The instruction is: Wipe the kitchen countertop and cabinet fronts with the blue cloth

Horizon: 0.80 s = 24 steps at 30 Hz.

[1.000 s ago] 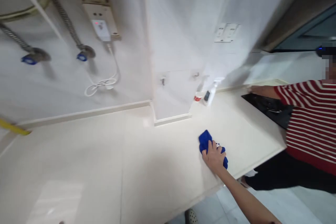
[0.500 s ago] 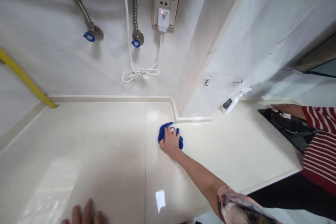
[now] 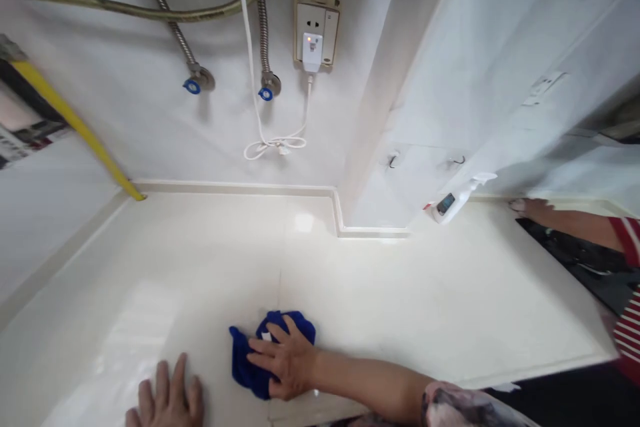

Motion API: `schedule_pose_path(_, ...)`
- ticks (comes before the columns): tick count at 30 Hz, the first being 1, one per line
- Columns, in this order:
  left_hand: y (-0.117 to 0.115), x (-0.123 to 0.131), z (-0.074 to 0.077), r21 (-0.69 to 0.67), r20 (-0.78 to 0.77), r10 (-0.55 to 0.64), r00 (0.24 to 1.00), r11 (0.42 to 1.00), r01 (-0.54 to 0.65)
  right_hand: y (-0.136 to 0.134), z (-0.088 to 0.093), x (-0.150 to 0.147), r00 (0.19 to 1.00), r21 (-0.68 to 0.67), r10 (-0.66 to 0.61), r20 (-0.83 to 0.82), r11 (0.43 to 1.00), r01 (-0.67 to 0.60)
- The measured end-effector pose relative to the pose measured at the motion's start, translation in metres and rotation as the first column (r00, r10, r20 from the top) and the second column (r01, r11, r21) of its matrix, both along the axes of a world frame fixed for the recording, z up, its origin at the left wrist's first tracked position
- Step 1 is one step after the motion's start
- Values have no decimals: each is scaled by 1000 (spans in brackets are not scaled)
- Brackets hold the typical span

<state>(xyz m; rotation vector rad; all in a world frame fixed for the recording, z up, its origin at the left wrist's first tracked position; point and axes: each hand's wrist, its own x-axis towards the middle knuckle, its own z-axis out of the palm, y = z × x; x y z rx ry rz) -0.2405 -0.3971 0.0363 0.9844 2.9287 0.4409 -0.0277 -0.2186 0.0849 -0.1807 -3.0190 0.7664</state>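
My right hand (image 3: 290, 360) presses down on a bunched blue cloth (image 3: 247, 363) on the glossy off-white countertop (image 3: 370, 293), near the front edge. The fingers are bent over the cloth, and a small white tag pokes out between them. To the left, my left hand (image 3: 170, 393) rests palm down on the counter with fingers spread, holding nothing. Its wrist is out of view.
Against the wall stands a white spray bottle (image 3: 457, 200). At the far right another person's hand (image 3: 533, 210) reaches behind a black hob (image 3: 570, 250). A yellow pipe (image 3: 85, 130) enters the back left corner. A white plug (image 3: 313, 50) sits in the wall socket, its cable hanging.
My right hand has drawn the blue cloth from the wall corner toward the front left. More of my left hand shows. The view has shifted slightly, and the other person's arm has moved right.
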Motion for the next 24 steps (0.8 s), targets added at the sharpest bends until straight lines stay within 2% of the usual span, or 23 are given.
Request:
schedule_pose_path(3,2,5,10,-111,47,24,999,994,-18,1,-9,39,999,-74,47,26,996,-45)
schedule_pose_path(6,2,7,15,-205,66,34,997,978,-20,29,-17,67,991,-64,43,124,997,-35)
schedule_pose_path(9,-2,7,11,-222,35,31,999,975,-22,75,-20,73,970,85,-155,185,986,141)
schedule_pose_path(11,-4,8,8,-214,26,28,999,977,-21,107,-19,65,927,211,-334,172,931,297)
schedule_pose_path(15,-9,9,3,-175,38,11,999,985,-4,156,-21,29,807,415,-582,103,762,497)
schedule_pose_path(19,-13,8,-2,-146,20,-5,1000,989,8,187,-27,-31,668,497,-742,53,600,627)
schedule_pose_path(21,-15,7,-5,-128,12,-15,1000,992,17,196,-27,-70,630,497,-775,55,569,656)
schedule_pose_path(24,-16,7,-9,-106,18,-17,1000,994,19,194,-23,-135,647,453,-758,77,605,655)
